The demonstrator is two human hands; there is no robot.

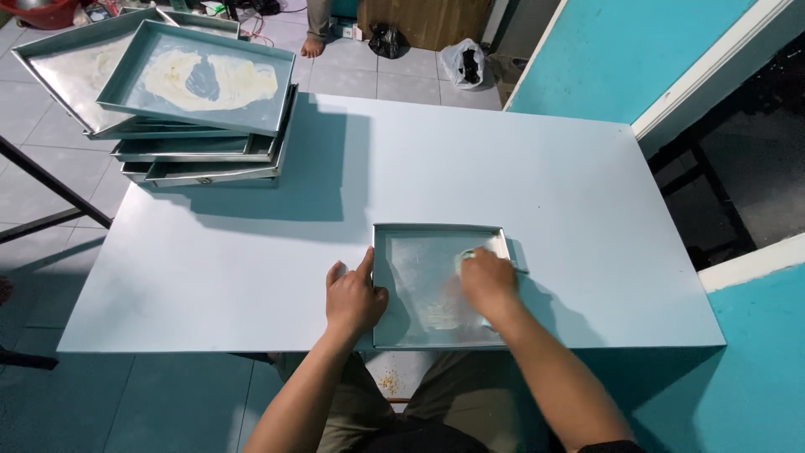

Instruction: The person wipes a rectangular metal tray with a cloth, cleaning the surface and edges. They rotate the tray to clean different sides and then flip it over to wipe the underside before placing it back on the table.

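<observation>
Greasing a square metal baking tray (pixel 419 285) on the pale counter (pixel 251 277).
Left hand (pixel 354 298) grips its edge; right hand (pixel 488 281) presses a pale wad (pixel 466 256) inside.

Flat rectangular table top (pixel 503 168): pale blue-white. Square metal baking tray (pixel 419 277): silver-grey, whitish smear. Stacked metal trays (pixel 201 159): grey, yellowish-white patches. Wall (pixel 620 42): turquoise.

One head-worn view, steeply down and close over the near edge of a pale table (pixel 520 168).
</observation>
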